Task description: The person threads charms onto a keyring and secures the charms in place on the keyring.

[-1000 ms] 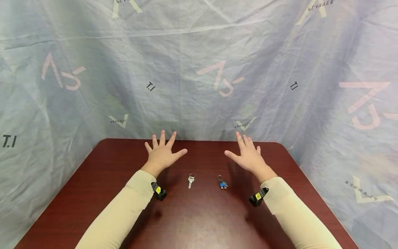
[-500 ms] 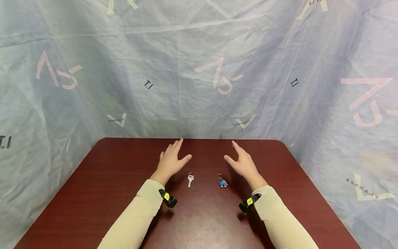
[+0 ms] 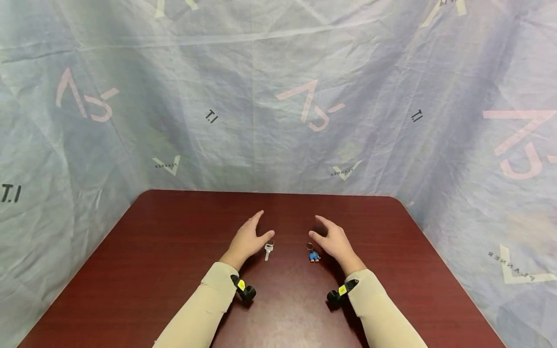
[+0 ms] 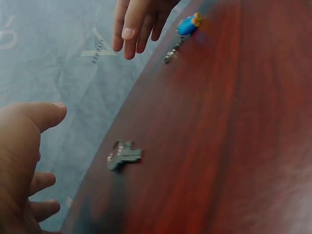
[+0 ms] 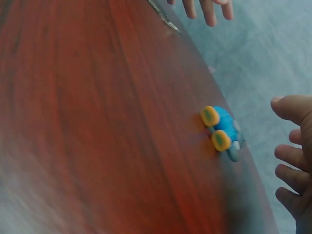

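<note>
Glossy dark red wood-look table point(image 3: 174, 251), smooth, with soft reflections. Silver metal key point(image 3: 268, 250) with a dull shine; blue keychain figure point(image 3: 313, 256) of smooth plastic with yellow parts, on a small metal ring. Behind, thin wrinkled matt sheet point(image 3: 261, 96), cloth-like; sleeves point(image 3: 196, 314) of soft beige matt cloth.

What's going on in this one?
A person in beige sleeves has both hands low over a dark red table. The left hand is open right beside a silver key, thumb close to its ring end, with no grip on it. The right hand is open next to a small blue keychain figure with a metal ring. Both items lie flat on the table, apart from each other, between the two hands. Nothing is lifted or held at this moment.
</note>
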Tool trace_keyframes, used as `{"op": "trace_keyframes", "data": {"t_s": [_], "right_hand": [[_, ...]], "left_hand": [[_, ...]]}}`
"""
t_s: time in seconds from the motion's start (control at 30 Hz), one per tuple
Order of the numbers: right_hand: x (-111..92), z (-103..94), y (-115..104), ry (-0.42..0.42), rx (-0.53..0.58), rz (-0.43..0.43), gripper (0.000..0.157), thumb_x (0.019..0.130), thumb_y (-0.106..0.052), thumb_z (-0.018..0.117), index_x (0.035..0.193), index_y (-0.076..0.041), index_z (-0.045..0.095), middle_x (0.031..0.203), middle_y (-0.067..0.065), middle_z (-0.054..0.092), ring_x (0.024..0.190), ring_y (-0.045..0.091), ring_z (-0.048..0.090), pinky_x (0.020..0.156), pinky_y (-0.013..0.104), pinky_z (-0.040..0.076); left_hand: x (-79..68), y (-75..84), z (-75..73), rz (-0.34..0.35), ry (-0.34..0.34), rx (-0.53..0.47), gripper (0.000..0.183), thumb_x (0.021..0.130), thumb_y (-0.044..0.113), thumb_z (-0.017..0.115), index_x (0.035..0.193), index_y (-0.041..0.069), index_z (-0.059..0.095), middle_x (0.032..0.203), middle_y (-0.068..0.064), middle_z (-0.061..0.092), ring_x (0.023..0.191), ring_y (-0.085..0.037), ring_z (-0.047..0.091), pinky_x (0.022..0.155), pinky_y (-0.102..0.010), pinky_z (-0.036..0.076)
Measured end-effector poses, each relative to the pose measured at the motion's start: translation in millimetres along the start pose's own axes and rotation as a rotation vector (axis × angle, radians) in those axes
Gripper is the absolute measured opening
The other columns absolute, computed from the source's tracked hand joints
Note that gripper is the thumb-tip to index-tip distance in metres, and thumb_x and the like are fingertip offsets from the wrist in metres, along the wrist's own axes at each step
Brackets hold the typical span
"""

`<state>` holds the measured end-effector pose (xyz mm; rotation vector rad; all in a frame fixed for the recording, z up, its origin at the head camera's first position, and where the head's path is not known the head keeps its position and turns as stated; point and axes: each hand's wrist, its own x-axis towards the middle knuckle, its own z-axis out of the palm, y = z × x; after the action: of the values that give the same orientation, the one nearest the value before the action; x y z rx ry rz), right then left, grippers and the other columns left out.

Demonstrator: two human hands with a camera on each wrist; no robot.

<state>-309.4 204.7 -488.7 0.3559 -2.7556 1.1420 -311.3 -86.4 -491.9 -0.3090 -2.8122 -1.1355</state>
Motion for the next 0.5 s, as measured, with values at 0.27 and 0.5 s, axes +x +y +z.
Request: {"op": "trace_keyframes", "data": {"t_s": [0.27, 0.5], "right_hand": [[-5.2, 10.9, 5.1, -0.039, 0.026, 0.009, 0.07, 0.094, -0.029, 0.073, 0.155, -0.012, 0.042, 0.144, 0.011, 0.057, 0.139, 0.035, 0.045, 0.108, 0.058, 0.039], [-4.9, 16.2, 7.7, -0.05, -0.022, 0.003, 0.067, 0.091, -0.027, 0.076, 0.151, -0.013, 0.048, 0.143, 0.009, 0.058, 0.138, 0.034, 0.047, 0.108, 0.056, 0.04]], "left_hand": [[-5.0, -6.5, 15.2, 0.044, -0.063, 0.004, 0.059, 0.097, 0.038, 0.068, 0.146, 0.011, 0.052, 0.149, -0.011, 0.052, 0.144, -0.032, 0.04, 0.118, -0.05, 0.028], [-11.0, -6.2, 17.7, 0.087, -0.061, 0.019, 0.043, 0.095, 0.033, 0.071, 0.13, 0.009, 0.064, 0.149, -0.012, 0.052, 0.146, -0.034, 0.036, 0.121, -0.051, 0.019]]}}
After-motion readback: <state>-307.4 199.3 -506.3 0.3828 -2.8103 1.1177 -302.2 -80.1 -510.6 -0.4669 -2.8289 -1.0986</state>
